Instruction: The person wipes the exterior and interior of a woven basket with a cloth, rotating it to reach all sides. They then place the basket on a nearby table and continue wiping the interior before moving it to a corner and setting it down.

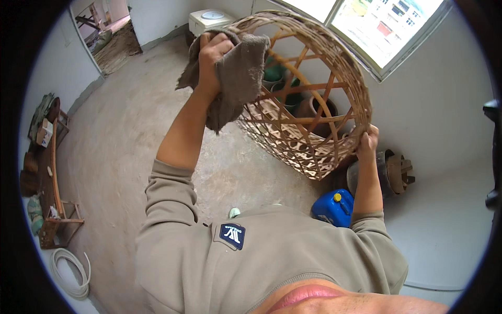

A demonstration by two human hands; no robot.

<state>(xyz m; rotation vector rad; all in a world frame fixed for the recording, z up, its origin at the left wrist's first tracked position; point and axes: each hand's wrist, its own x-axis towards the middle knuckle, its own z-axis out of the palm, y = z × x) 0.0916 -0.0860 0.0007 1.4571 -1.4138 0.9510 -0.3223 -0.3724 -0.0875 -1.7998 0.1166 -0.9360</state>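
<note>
A woven bamboo basket point(355, 70) is held up tilted in front of me, its thick plaited rim at the top and right and open lattice strips across its inside. My right hand point(368, 142) is closed around the rim at the lower right. At the basket's upper left, my left hand point(215, 53) clutches a bunched grey-brown cloth point(241, 74) against the rim. The cloth hangs down on both sides of my wrist. It hides that stretch of rim, so I cannot tell whether my left fingers also grip the basket.
A blue jerrycan point(332, 208) with a yellow cap stands by my right forearm, beside a dark cylindrical container point(362, 172). Behind the basket is a brown jar point(304, 108). A wooden bench point(55, 168) and coiled white hose point(59, 269) lie left. A white box-like unit point(200, 24) stands at the back.
</note>
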